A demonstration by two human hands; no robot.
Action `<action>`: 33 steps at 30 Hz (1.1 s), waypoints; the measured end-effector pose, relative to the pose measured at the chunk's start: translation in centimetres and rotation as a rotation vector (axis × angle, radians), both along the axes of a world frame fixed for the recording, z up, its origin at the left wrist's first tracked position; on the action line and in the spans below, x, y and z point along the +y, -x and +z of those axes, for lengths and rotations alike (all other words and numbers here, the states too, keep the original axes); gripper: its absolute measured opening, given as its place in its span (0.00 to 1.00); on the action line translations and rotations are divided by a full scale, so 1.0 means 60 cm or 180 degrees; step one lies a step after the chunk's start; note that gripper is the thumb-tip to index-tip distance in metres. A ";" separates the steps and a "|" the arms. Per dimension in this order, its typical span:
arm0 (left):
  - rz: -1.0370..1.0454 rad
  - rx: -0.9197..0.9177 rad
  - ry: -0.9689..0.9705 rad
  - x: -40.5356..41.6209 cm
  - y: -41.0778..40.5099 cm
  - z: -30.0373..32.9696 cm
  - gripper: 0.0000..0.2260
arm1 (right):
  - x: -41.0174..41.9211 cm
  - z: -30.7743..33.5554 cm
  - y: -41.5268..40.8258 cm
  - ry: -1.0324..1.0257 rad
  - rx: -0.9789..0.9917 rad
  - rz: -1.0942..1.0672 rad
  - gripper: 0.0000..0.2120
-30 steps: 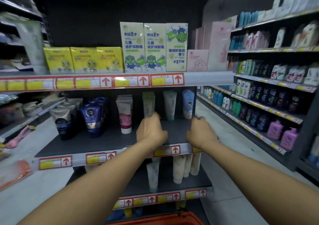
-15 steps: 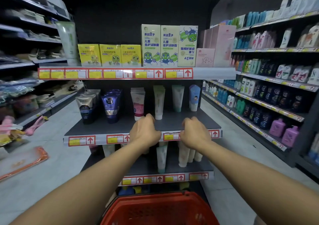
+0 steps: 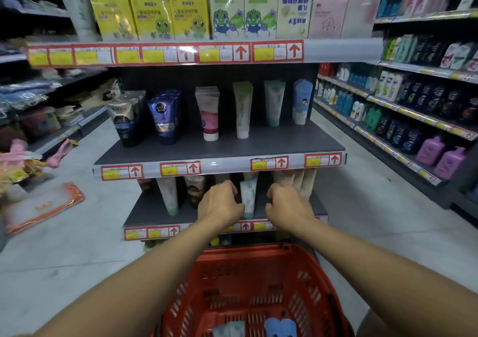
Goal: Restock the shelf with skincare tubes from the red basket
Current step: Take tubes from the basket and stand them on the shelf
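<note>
Both hands are reaching out over the red basket (image 3: 254,285) to the lower shelf (image 3: 155,211) of the unit. The left hand (image 3: 219,206) is sitting at 9 o'clock of a pale green tube (image 3: 248,197) that is standing upright near the shelf's front edge; its fingers are curling inward and its knuckles are touching or almost touching the tube's side, though whether it is actually gripping the tube cannot be told. The right hand (image 3: 287,207) is sitting at 3 o'clock of the same tube, just apart from it, with its fingers (image 3: 271,194) curling under and out of sight, so whether it is holding anything cannot be told either.

Further tubes are standing on this shelf: a white-green one (image 3: 168,194) and a brown one (image 3: 195,190) at 9 o'clock of the left hand, and beige ones (image 3: 301,181) at 1 o'clock of the right hand.

The basket is sitting below the arms, at 6 o'clock of the shelf, with a few tubes lying on its bottom: pale green ones (image 3: 230,329) and blue ones (image 3: 280,327).

The middle shelf (image 3: 271,142) is carrying rows of upright tubes.
</note>
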State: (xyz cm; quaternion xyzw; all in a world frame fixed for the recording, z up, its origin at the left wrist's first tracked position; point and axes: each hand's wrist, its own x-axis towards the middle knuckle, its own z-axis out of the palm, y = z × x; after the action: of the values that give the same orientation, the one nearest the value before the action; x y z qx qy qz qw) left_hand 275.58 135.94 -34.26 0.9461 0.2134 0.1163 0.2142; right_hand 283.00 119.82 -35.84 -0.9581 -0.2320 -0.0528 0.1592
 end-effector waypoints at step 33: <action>0.0635 0.2026 0.1294 0.032 0.080 -0.507 0.15 | -0.015 -0.500 0.075 0.0953 0.2180 -0.0177 0.11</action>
State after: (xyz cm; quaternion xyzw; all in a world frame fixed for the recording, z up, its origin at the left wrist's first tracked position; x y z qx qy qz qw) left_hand 270.79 137.84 -64.69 0.8477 0.3788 -0.2074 0.3081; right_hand 278.47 118.92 -65.85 -0.9389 -0.1443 0.3010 0.0842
